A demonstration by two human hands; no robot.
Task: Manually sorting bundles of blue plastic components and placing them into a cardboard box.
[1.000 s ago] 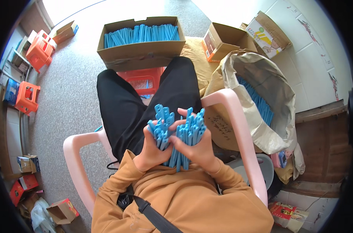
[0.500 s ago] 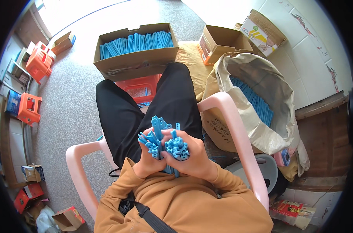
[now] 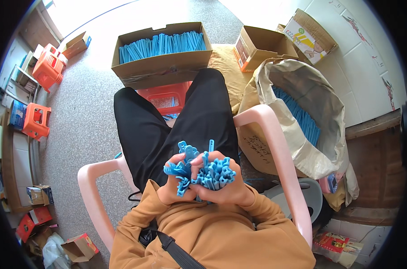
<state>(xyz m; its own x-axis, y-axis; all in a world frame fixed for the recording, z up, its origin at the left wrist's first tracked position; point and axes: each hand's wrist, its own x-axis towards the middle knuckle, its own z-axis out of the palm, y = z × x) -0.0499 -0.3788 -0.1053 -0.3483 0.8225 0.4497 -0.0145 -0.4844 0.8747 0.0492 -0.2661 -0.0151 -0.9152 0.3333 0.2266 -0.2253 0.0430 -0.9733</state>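
Note:
My left hand [image 3: 169,192] is closed round a bundle of thin blue plastic sticks [image 3: 181,169], whose flat, notched ends face up. Beside it, my right hand [image 3: 234,195] grips a thicker bundle of blue plastic sticks [image 3: 218,172] with curled ends clustered together. The two bundles meet between my thumbs, above my lap. One stick [image 3: 211,145] with small holes in its end pokes out past the right-hand bundle. Most of the sticks' lower lengths are hidden by my hands and sleeves.
A cardboard box [image 3: 162,62] full of blue sticks rests on a red stool [image 3: 167,94] beyond my knees. To the right stands a paper sack [image 3: 297,157] holding more sticks, outside the pink chair armrest [image 3: 275,139]. Orange stools [image 3: 36,121] line the left wall.
The right-hand bundle has spread wider and tilted, its ends fanning to the right. My fingers have shifted round both bundles, and the whole view has moved slightly.

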